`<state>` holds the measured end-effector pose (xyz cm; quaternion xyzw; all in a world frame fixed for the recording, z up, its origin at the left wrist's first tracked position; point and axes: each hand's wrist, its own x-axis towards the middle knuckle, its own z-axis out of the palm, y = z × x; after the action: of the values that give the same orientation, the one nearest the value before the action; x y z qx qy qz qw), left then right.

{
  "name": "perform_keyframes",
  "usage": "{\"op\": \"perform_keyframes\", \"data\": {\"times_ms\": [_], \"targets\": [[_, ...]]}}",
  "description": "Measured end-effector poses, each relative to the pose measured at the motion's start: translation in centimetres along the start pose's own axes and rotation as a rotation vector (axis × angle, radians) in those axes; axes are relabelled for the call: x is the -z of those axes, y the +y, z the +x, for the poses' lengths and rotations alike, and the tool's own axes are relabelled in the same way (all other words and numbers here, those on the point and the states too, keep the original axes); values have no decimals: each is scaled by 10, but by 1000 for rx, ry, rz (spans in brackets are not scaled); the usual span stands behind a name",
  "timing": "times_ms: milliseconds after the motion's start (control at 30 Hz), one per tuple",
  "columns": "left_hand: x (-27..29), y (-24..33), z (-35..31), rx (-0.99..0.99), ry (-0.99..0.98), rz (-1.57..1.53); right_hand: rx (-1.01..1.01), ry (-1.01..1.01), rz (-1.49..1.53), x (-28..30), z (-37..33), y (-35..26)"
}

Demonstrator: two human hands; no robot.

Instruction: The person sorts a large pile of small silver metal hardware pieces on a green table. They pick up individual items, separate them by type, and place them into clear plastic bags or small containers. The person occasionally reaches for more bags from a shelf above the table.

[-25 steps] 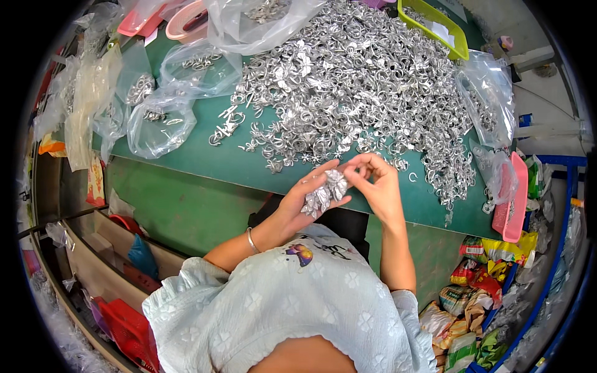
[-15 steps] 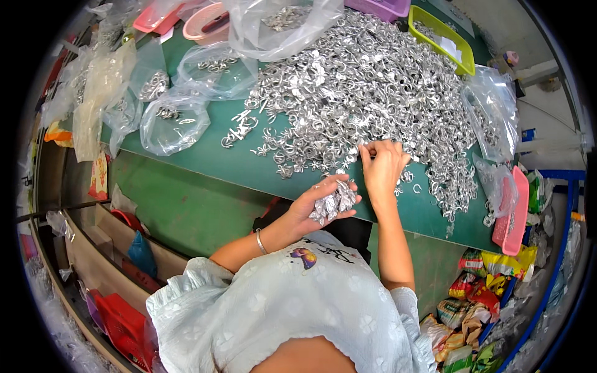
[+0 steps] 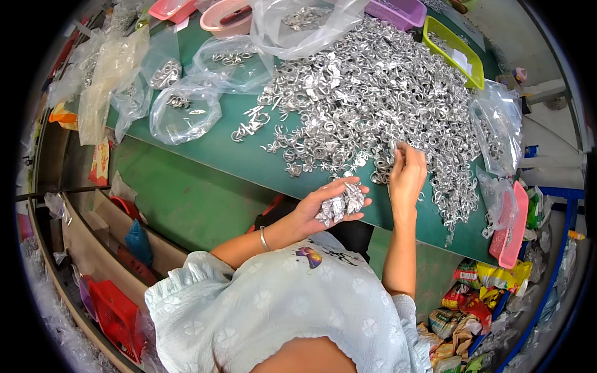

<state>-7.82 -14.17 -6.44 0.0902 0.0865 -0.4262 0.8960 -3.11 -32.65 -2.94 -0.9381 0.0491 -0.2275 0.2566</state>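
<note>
A wide heap of small silver metal ring-like pieces covers much of the green table. My left hand is turned palm up just off the table's near edge, its fingers cupped round a cluster of silver leaf-shaped metal pieces. At the heap's near edge, my right hand has thumb and forefinger brought together over the pieces. Whatever lies between those fingertips is too small and hidden to name.
Clear plastic bags with silver pieces lie at the left of the heap. A yellow-green basket and a purple basket stand behind it. A pink basket sits at the right edge; colourful packets are piled below.
My right hand has moved right along the heap's near edge, and its fingers have come closer together. My left hand still cups the silver pieces. The whole view has shifted slightly.
</note>
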Motion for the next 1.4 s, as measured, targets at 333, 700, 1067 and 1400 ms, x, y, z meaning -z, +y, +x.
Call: {"op": "perform_keyframes", "data": {"times_ms": [333, 700, 1067, 1400], "targets": [[1, -1, 2, 3, 30, -4, -87, -100, 166, 26, 7, 8], [-4, -1, 7, -38, 58, -20, -43, -21, 95, 9, -9, 23], [-2, -3, 7, -25, 66, -4, -356, -72, 570, 3, -9, 32], [-5, -1, 25, -81, 176, 235, -613, -376, 1237, 8, -22, 15]]}}
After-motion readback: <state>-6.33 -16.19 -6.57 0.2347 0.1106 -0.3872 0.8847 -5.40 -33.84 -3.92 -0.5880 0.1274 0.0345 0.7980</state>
